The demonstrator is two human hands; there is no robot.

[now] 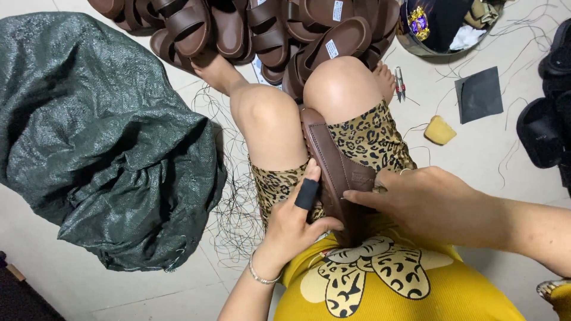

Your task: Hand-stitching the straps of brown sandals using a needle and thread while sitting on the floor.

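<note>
Person sat on the floor (505, 131), knees drawn up, a brown sandal (333, 169) wedged upright between the thighs, toe end toward the knees. Left hand (294, 223) gripped the sandal's near side, fingers curled around its edge; a black sleeve covered the index finger (307, 193). Right hand (425, 199) pressed against the sandal's strap from the other side, fingers closed on it. A silver bracelet (262, 276) sat on the left wrist. Heap of brown sandals (262, 30) lay beyond the feet. Large dark green woven sack (101, 137) lay crumpled to the left, with loose dark threads (235, 208) scattered beside it. Near the right knee: small snips (399, 83), a yellow sponge (440, 131), a dark square sheet (479, 94).
</note>
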